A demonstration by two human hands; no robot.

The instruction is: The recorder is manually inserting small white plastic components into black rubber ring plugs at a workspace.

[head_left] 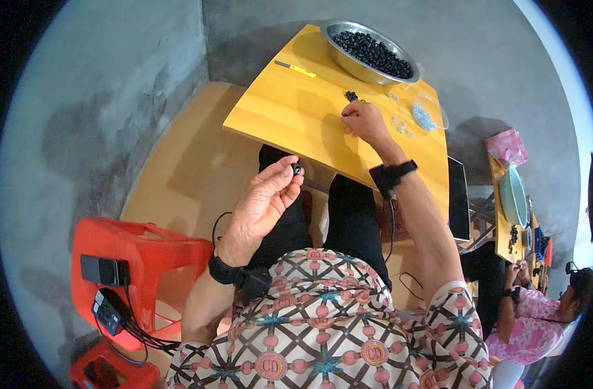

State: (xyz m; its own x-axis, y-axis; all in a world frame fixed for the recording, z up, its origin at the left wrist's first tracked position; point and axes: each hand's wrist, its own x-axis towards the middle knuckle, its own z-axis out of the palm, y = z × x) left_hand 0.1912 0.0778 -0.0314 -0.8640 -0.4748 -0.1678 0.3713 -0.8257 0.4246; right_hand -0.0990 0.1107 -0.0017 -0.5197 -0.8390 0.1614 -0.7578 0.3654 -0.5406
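Observation:
Between the thumb and fingers of my left hand point(263, 202) is a small round black part point(296, 169) with a pale spot in its middle. This hand is in front of the table's near edge, above my lap. My right hand point(366, 123) is low over the yellow table point(277, 107), its thumb and fingers pinched together; what they hold, if anything, is hidden. Just beyond its fingertips lies a little cluster of black parts point(351, 96). Small clear pieces point(400, 124) are scattered to the right of that hand.
A metal bowl point(348, 63) full of black parts stands at the table's far end. A clear container point(442, 117) holds pale pieces. A yellow-and-black tool point(302, 70) lies far left. Red stool point(121, 240) with cabled devices at left; another person point(530, 318) works at right.

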